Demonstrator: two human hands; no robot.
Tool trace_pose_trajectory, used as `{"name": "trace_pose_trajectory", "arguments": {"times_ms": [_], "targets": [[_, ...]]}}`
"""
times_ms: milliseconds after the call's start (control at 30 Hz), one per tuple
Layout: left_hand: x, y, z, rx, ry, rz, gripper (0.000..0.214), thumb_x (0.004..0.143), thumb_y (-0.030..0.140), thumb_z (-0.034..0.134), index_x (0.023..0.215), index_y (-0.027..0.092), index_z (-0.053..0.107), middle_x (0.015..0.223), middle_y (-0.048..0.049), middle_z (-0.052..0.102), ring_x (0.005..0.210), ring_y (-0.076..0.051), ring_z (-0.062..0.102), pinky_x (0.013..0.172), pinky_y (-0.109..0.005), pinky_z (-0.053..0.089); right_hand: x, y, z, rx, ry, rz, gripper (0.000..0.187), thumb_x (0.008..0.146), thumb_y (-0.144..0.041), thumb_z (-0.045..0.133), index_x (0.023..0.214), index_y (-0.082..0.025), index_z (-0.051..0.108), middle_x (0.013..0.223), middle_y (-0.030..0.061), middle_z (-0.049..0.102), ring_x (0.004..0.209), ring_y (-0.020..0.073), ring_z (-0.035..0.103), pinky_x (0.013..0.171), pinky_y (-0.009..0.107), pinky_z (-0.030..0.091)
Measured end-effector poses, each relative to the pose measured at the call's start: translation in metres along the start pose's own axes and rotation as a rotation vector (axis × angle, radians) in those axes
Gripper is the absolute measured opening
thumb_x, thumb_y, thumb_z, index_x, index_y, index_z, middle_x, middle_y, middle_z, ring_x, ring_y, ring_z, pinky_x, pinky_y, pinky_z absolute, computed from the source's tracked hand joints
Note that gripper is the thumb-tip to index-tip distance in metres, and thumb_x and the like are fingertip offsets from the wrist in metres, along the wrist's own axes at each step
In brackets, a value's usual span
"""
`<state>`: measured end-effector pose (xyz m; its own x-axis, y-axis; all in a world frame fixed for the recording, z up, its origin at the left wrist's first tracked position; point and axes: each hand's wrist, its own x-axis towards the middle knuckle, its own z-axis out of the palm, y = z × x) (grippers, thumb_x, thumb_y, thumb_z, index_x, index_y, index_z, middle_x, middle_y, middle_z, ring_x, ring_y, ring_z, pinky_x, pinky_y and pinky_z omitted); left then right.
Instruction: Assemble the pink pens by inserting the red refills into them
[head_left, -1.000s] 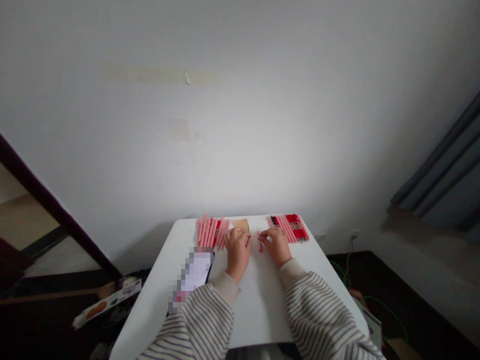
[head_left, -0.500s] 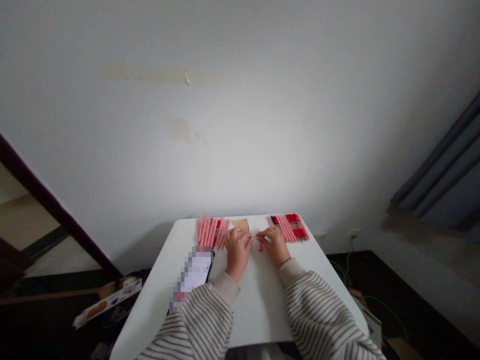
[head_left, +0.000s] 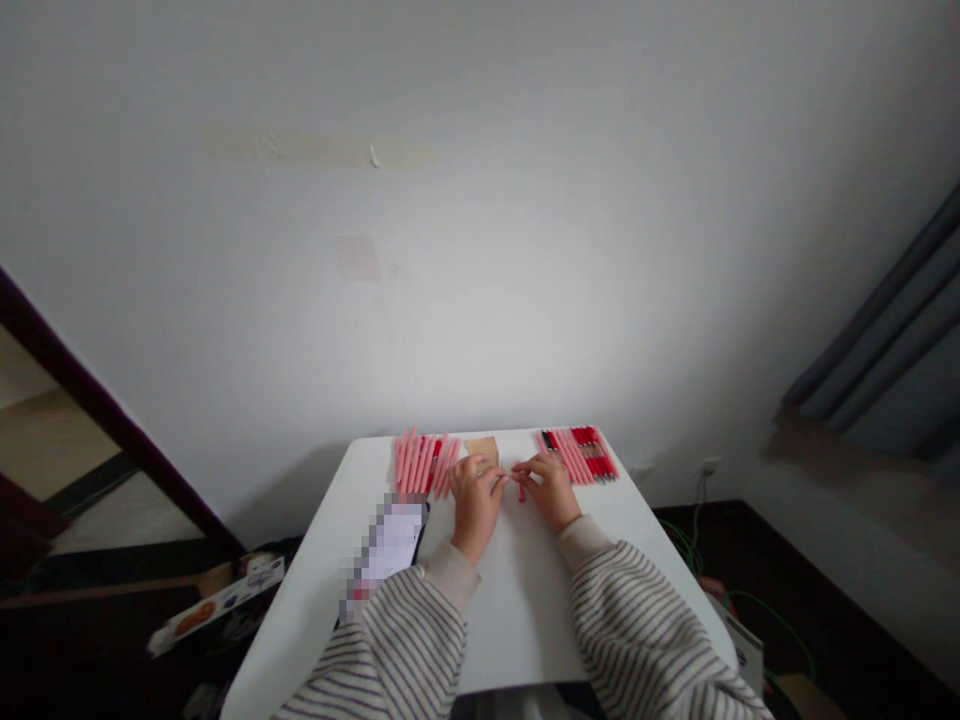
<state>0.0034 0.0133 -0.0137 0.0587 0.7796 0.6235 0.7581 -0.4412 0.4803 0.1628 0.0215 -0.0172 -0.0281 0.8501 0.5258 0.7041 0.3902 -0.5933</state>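
My left hand (head_left: 476, 505) and my right hand (head_left: 551, 492) meet fingertip to fingertip over the far part of the white table (head_left: 525, 610). Thumbs and forefingers are pinched together, and whatever they hold is too small to make out. Just under the right fingertips is a short red piece (head_left: 522, 492); I cannot tell whether it is touched. A row of pink pens (head_left: 411, 465), with a few red ones among them, lies left of my left hand. Beyond my right hand lies another row of pink, red and black pens (head_left: 577, 458).
A tan piece of card or paper (head_left: 484, 448) lies between the two rows. A phone-like device (head_left: 394, 535), partly pixelated, rests by my left forearm. The wall (head_left: 480, 300) rises behind the table. Cables (head_left: 772, 620) and boxes stand on the floor.
The left fingertips have shifted very slightly to the right, closer to the right fingertips. Everything else stays in place.
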Motion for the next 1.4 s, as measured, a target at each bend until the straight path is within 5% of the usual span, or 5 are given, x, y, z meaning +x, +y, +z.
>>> {"name": "trace_pose_trajectory", "arguments": {"times_ms": [1400], "targets": [[0.002, -0.0014, 0.0, -0.018, 0.013, -0.03, 0.009, 0.079, 0.027, 0.063, 0.081, 0.024, 0.071, 0.105, -0.0058, 0.06, 0.108, -0.022, 0.049, 0.096, -0.044, 0.038, 0.0003, 0.0009, 0.0006, 0.069, 0.029, 0.025, 0.01, 0.078, -0.026, 0.065, 0.084, -0.024, 0.072, 0.083, 0.0028, 0.071, 0.09, 0.021, 0.058, 0.087, 0.037, 0.039]]}}
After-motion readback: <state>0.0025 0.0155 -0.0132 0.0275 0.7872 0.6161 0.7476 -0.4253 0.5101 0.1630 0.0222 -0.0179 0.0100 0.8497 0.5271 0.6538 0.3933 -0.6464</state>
